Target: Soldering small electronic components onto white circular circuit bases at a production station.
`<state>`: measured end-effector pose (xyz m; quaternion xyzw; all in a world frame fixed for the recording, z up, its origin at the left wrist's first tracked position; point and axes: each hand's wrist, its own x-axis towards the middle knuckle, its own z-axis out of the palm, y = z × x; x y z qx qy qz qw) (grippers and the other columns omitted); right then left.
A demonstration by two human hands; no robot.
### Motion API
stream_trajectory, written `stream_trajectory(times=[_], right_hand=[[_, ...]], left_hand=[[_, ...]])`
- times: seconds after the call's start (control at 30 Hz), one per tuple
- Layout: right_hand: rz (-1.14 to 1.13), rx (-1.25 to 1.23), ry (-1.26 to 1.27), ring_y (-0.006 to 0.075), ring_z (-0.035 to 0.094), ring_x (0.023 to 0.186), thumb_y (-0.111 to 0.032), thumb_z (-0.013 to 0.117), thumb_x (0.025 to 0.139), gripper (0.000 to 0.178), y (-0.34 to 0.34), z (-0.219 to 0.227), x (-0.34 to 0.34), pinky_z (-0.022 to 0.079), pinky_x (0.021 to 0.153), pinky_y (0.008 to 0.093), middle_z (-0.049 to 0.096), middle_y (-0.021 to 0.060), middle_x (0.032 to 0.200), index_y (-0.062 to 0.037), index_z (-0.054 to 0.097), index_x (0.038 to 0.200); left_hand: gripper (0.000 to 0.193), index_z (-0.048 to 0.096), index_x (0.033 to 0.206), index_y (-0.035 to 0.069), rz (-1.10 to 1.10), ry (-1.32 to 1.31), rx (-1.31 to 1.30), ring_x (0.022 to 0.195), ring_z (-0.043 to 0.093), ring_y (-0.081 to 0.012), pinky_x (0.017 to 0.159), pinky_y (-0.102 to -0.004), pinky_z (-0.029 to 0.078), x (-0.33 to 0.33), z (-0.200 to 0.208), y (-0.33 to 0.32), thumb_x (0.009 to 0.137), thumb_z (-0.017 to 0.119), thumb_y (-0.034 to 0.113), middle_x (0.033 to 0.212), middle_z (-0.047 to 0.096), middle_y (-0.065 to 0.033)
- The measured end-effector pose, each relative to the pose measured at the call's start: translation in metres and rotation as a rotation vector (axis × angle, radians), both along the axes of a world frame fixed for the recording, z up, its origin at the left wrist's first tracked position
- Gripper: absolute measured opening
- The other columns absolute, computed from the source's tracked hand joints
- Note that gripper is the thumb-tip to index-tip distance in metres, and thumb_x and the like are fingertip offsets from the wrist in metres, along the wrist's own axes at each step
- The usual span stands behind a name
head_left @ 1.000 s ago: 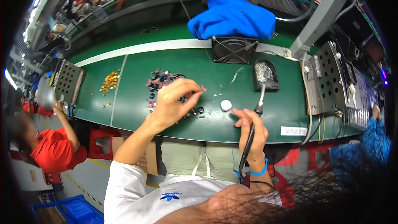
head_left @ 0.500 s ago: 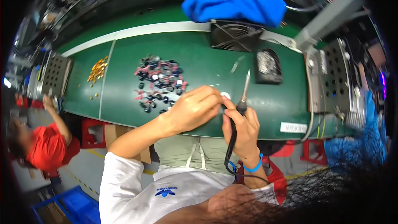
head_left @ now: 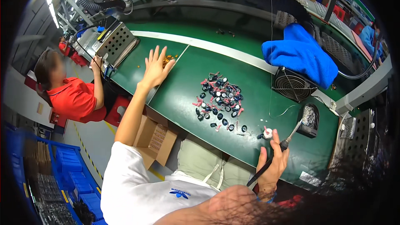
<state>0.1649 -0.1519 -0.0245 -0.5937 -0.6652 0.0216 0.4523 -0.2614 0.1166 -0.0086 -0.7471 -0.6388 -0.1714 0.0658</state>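
Observation:
My left hand (head_left: pixel 156 66) reaches far to the left with fingers spread, over a pile of small brass-coloured parts (head_left: pixel 168 61) that it partly covers. Nothing shows in its grip. My right hand (head_left: pixel 273 166) is wrapped round a soldering iron (head_left: pixel 285 144), whose metal tip points up and away, close to the black holder of wire wool (head_left: pixel 308 120). Just past the right fingertips lies a white round piece (head_left: pixel 268 133) with a dark part and red wire beside it. Between my hands spreads a heap of small dark round parts with red wires (head_left: pixel 223 96).
A black fan (head_left: pixel 293 86) stands at the back right with a blue cloth (head_left: pixel 301 54) on top. Perforated metal boxes (head_left: pixel 118 43) stand at the bench's left. A co-worker in red (head_left: pixel 77 98) sits there. An open cardboard box (head_left: pixel 153 141) is below the front edge.
My left hand has left the right one and swung far left to the brass-coloured parts, opening out. The right hand still grips the soldering iron. The view has turned left.

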Motion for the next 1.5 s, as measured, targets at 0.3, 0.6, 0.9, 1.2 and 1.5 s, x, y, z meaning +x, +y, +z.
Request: stream_trajectory(times=[0.3, 0.6, 0.9, 1.2, 1.5], right_hand=[[-0.01, 0.0, -0.004, 0.0453, 0.062, 0.115, 0.0, 0.07, 0.091, 0.035, -0.001, -0.003, 0.002, 0.047, 0.104, 0.0487, 0.068, 0.021, 0.135, -0.0004, 0.056, 0.123], [-0.015, 0.074, 0.019, 0.0346, 0.068, 0.105, 0.001, 0.068, 0.093, 0.036, -0.003, -0.011, 0.003, 0.054, 0.089, 0.0405, 0.07, 0.0201, 0.133, -0.002, 0.055, 0.126], [0.046, 0.161, 0.134, 0.0284, 0.071, 0.102, 0.011, 0.059, 0.098, 0.048, -0.002, -0.014, 0.007, 0.056, 0.086, 0.0344, 0.07, 0.0252, 0.129, 0.0001, 0.043, 0.142], [0.069, 0.259, 0.124, 0.0231, 0.071, 0.071, -0.014, 0.057, 0.108, 0.041, -0.007, -0.008, 0.014, 0.058, 0.072, 0.0322, 0.076, 0.0241, 0.112, 0.0026, 0.043, 0.143], [-0.023, 0.175, 0.311, 0.0152, 0.065, 0.063, -0.046, 0.061, 0.104, 0.066, -0.036, -0.012, 0.027, 0.053, 0.059, 0.0257, 0.076, 0.0175, 0.087, 0.0078, 0.054, 0.142]], left_hand=[[0.066, 0.046, 0.154, 0.005, -0.291, -0.034, -0.2, 0.155, 0.024, -0.044, 0.126, -0.0585, 0.015, 0.04, 0.003, -0.033, 0.104, 0.058, 0.045, 0.167, 0.031, -0.0217], [0.024, 0.073, 0.119, 0.004, -0.474, 0.009, 0.099, 0.128, 0.062, -0.0335, 0.117, -0.0506, 0.04, 0.062, 0.02, -0.027, 0.097, 0.069, 0.011, 0.12, 0.073, -0.0164], [0.014, 0.074, 0.102, -0.006, -0.594, -0.992, -0.272, 0.099, 0.069, -0.0181, 0.088, -0.0307, 0.059, 0.104, 0.03, -0.042, 0.088, 0.074, -0.01, 0.109, 0.067, -0.0112], [0.02, 0.074, 0.112, -0.005, -0.891, -1.191, -0.611, 0.103, 0.068, -0.0169, 0.092, -0.0289, 0.059, 0.209, 0.041, -0.085, 0.092, 0.071, -0.009, 0.121, 0.066, -0.0147], [0.018, 0.075, 0.112, -0.004, -0.961, -1.151, -0.71, 0.111, 0.068, -0.0194, 0.099, -0.0322, 0.057, 0.265, 0.03, -0.1, 0.094, 0.07, -0.005, 0.12, 0.069, -0.0146]])
